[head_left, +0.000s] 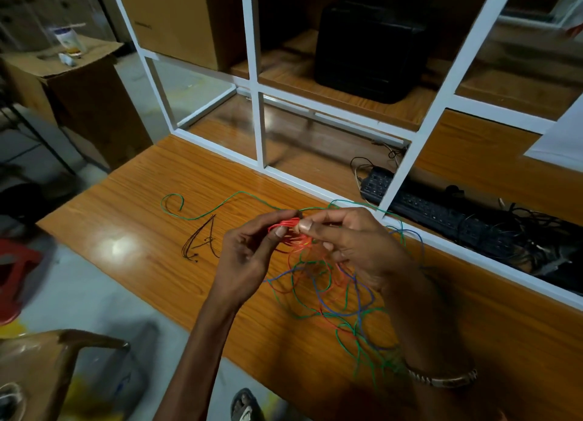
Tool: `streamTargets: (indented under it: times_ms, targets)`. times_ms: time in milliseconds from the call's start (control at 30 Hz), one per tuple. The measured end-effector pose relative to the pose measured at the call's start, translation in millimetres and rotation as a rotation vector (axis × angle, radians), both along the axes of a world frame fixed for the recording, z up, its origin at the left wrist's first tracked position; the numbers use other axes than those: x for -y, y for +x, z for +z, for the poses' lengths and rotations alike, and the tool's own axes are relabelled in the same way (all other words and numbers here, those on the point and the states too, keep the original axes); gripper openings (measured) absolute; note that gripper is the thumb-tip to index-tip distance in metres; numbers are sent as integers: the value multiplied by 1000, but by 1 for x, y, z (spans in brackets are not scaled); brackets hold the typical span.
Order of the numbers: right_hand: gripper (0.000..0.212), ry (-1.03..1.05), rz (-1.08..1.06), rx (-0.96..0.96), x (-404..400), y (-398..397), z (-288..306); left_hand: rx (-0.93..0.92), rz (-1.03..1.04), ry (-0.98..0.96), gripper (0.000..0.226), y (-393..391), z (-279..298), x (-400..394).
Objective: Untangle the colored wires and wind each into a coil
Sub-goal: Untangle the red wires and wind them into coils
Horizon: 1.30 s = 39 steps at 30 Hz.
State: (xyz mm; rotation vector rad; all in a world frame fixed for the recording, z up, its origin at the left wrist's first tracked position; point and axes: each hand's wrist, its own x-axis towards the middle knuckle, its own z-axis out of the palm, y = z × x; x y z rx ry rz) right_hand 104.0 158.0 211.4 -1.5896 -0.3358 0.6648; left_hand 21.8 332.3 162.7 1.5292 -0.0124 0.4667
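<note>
**A:** So where's the red wire [288, 231] at?

**B:** Bunched into a small coil, held up over the wooden table [151, 200]. The left hand [252, 253] pinches it, thumb on top, and the right hand [344, 241] pinches the same coil from the other side.

**A:** And the rest?

**B:** A loose tangle of wires [340, 297] lies on the table under the right hand: green, blue, red. The green wire [202, 214] trails left and curls at its end, just beside a dark wire [198, 241]. Can't really tell which strands cross, too blurry.
</note>
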Motion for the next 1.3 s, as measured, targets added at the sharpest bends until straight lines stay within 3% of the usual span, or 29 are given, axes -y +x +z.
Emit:
streamTargets:
  times_ms: [367,667,833,1300]
  targets:
    - [27,13,86,-63,34,11,20,79,115,140,25,-5,11,41]
    - [14,69,-101,113,28,-4,21,1,200,-288,30,-1,15,59]
    - [9,10,-120,118,29,-3,27,-30,175,-362,34,1,19,64]
    - [18,-7,-49,-32,41,-2,32,-27,79,-154,28,-1,24,59]
